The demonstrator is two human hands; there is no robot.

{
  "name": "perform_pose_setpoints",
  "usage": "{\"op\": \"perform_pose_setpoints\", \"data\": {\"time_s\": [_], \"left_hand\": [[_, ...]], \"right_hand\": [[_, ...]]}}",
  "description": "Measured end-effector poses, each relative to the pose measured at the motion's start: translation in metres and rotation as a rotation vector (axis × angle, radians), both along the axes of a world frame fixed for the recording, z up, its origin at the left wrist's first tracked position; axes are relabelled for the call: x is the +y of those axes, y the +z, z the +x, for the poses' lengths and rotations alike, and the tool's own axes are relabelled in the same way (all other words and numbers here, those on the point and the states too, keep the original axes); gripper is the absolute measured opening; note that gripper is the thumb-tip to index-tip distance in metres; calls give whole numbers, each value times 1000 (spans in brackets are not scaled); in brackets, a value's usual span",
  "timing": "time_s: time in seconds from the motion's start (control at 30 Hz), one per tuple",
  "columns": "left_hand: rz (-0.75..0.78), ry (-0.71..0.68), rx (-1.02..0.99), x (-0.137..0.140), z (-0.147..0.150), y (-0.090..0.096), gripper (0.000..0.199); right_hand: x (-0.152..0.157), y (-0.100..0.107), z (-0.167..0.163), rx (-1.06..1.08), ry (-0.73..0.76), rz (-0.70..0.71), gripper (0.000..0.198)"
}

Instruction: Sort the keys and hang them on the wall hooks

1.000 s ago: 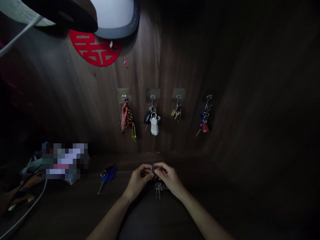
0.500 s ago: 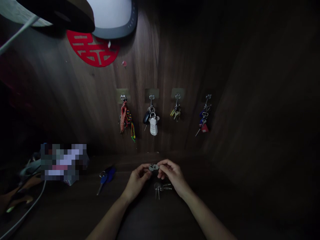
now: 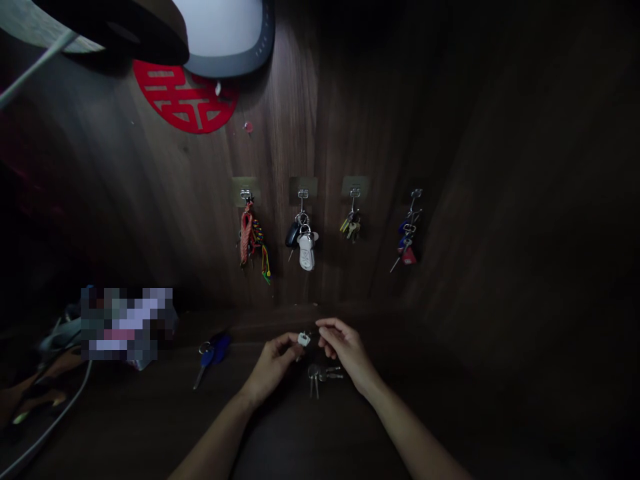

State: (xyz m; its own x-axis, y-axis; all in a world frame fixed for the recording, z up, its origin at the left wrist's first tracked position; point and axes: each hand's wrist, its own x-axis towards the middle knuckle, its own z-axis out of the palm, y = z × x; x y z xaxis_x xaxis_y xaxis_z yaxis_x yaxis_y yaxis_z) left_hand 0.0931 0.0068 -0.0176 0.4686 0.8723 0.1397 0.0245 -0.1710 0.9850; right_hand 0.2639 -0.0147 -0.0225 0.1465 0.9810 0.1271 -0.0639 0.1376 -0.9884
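My left hand (image 3: 280, 359) pinches a small silvery metal piece (image 3: 304, 339) between thumb and forefinger; the piece has a dark opening, and its exact kind is too small to tell. Just to the right, my right hand (image 3: 343, 345) has thumb and forefinger brought together, its other fingers curled beneath. Whether anything thin sits in those right fingertips cannot be made out. On the dark wooden surface below both hands lies a ring of several keys (image 3: 323, 375). Farther left rests a blue key (image 3: 208, 359) on a ring, beside a dark blue fob (image 3: 221, 347).
Four-hook row aside, key bunches hang on the wall: a red braided strap (image 3: 246, 237), a white key fob (image 3: 307, 253), brass keys (image 3: 353, 230) and a red-tagged bunch (image 3: 409, 255). A cap (image 3: 225, 47) overlaps a red cutout (image 3: 195, 113). A white cable (image 3: 65, 417) runs left.
The hands have drawn slightly apart, and the metal piece that spanned both sets of fingertips now stays with my left hand, turned to a brighter side. The lying keys look unmoved.
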Motion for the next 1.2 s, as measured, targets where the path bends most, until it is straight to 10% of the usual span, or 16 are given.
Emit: {"op": "perform_pose_setpoints", "data": {"time_s": [0.4,1.2], "left_hand": [[-11,-23,-23,-1,1,1,24],[-22,67,-56,2,3,-8,28]], "right_hand": [[-6,4,-4,-398,12,230,21],[-2,6,3,179,-115,124,24]]}}
